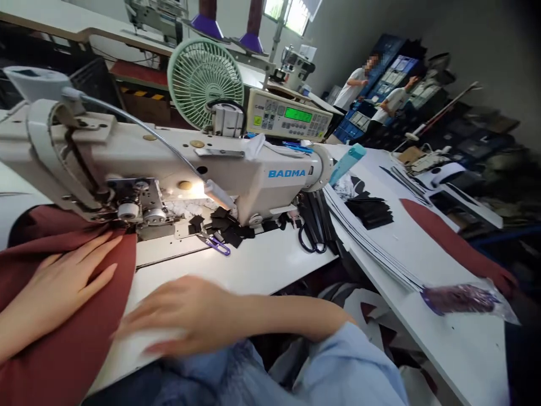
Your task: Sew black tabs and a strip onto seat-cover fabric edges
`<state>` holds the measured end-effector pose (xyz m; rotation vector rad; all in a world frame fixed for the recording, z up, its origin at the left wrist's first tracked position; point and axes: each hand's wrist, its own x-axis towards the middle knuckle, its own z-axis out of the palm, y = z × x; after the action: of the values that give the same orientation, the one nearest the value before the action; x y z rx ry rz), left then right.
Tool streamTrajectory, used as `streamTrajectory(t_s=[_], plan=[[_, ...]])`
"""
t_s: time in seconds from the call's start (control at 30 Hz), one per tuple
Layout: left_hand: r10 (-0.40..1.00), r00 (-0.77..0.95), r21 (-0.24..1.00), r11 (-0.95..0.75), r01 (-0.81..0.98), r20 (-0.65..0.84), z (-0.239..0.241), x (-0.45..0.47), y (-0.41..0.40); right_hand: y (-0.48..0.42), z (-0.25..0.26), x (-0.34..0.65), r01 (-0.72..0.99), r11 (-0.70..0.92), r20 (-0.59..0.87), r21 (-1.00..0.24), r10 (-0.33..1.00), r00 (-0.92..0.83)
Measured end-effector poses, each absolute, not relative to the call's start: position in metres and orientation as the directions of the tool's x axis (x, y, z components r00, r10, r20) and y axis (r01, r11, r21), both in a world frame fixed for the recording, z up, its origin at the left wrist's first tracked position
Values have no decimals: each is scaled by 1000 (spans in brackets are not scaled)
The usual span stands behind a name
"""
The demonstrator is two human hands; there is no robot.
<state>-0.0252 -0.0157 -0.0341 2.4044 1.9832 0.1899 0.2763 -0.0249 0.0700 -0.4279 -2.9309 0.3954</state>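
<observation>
On the white surface [262,262] stands a BAOMA sewing machine [249,180], with maroon fabric [63,355] reaching under its left end. Behind are a green fan [207,82] and a control panel [289,115]. The left hand [80,270] lies flat on the fabric, fingers spread; the right hand [181,316], near the fabric's edge, is too blurred to tell any grip. Black-handled scissors [301,239], black scraps [228,228] and purple snips [220,246] clutter the machine's front.

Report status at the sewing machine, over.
Left fingers spread on maroon fabric; right fingers blurred near its edge. Purple snips, black scraps lie apart from fabric.
</observation>
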Motion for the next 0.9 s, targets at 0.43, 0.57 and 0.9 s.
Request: streamTrajectory(t_s=[0.43, 0.57, 0.9], plan=[[972, 207, 63, -215, 975, 112, -46, -27, -12, 101, 56, 602, 802, -488, 93, -344, 832, 547], [977, 192, 63, -198, 978, 97, -35, -21, -14, 109, 47, 606, 741, -516, 31, -430, 812, 583], [943, 298, 197, -324, 925, 149, -36, -27, -12, 60, 95, 539, 649, -123, 397, -751, 702, 591]])
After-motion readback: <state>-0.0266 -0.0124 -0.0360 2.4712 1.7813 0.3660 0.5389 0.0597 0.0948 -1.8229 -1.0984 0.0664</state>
